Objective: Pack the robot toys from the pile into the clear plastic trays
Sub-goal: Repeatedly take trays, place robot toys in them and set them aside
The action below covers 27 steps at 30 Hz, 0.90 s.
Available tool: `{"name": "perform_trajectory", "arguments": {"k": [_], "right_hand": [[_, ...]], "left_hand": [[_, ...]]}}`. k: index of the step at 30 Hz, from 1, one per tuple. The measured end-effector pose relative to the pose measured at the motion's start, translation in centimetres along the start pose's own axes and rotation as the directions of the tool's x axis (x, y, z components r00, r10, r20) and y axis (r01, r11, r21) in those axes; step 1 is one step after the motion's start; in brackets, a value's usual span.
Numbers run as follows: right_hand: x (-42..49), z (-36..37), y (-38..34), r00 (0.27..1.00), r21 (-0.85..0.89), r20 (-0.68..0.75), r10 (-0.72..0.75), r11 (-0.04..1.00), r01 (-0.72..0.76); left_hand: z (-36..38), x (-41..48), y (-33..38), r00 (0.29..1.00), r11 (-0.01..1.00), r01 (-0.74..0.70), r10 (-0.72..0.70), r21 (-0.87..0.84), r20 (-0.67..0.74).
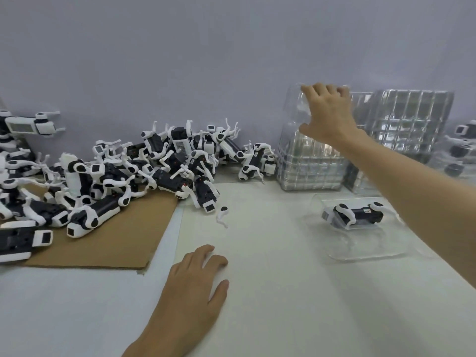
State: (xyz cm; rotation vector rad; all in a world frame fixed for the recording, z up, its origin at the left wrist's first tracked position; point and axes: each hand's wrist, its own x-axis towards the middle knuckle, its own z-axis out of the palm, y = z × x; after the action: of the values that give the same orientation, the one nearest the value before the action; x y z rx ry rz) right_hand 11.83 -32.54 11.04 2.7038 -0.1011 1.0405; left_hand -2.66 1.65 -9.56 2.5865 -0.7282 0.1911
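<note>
A pile of black-and-white robot toys (pixel 144 173) spreads over the left of the table, partly on a brown cardboard sheet (pixel 108 243). My right hand (pixel 327 112) reaches to the top of a stack of clear plastic trays (pixel 309 168) and grips the upper edge of the top tray (pixel 296 104), which stands tilted up. One robot toy (pixel 354 213) lies in a clear tray (pixel 371 251) on the table at the right, under my forearm. My left hand (pixel 195 284) rests flat on the white table, fingers relaxed, holding nothing.
A second stack of clear trays (pixel 412 122) leans against the wall at the back right. More packed toys (pixel 461 148) sit at the far right edge. A loose white leg part (pixel 222 215) lies near the pile. The grey wall runs close behind everything.
</note>
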Motion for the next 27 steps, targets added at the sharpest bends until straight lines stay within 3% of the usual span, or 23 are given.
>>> {"name": "perform_trajectory", "arguments": {"k": [5, 8, 11, 13, 19, 23, 27], "right_hand": [[-4.2, -5.6, -5.6, 0.985, 0.241, -0.12, -0.123, 0.959, 0.149], [-8.6, -8.7, -10.0, 0.958, 0.405, -0.234, -0.164, 0.88, 0.249], [-13.5, -9.8, -13.7, 0.962, 0.507, -0.218, -0.166, 0.823, 0.257], [-16.6, -9.4, -15.6, 0.972, 0.584, -0.163, -0.167, 0.778, 0.231], [-20.8, -6.6, -17.0, 0.955, 0.72, -0.004, -0.297, 0.662, 0.209], [-21.5, -5.1, -15.2, 0.99, 0.735, 0.049, -0.133, 0.676, 0.054], [-22.7, -4.2, -15.2, 0.996, 0.78, 0.087, -0.031, 0.623, -0.049]], "left_hand": [[0.0, 0.4, -0.1, 1.0, 0.999, -0.018, 0.018, -0.026, 0.004], [-0.8, 0.6, 0.1, 0.999, 0.953, 0.004, -0.015, -0.303, -0.035], [-2.3, 0.7, 0.9, 0.999, 0.709, 0.043, -0.034, -0.704, 0.027], [-3.1, 0.8, 1.4, 0.999, 0.584, 0.033, -0.008, -0.811, 0.035], [-3.0, 0.9, 1.1, 0.989, 0.434, 0.05, -0.147, -0.9, -0.015], [-3.1, 1.0, 0.7, 0.955, 0.3, 0.118, -0.294, -0.947, 0.026], [-3.7, 0.8, 0.7, 0.933, 0.28, 0.129, -0.358, -0.951, 0.021]]}}
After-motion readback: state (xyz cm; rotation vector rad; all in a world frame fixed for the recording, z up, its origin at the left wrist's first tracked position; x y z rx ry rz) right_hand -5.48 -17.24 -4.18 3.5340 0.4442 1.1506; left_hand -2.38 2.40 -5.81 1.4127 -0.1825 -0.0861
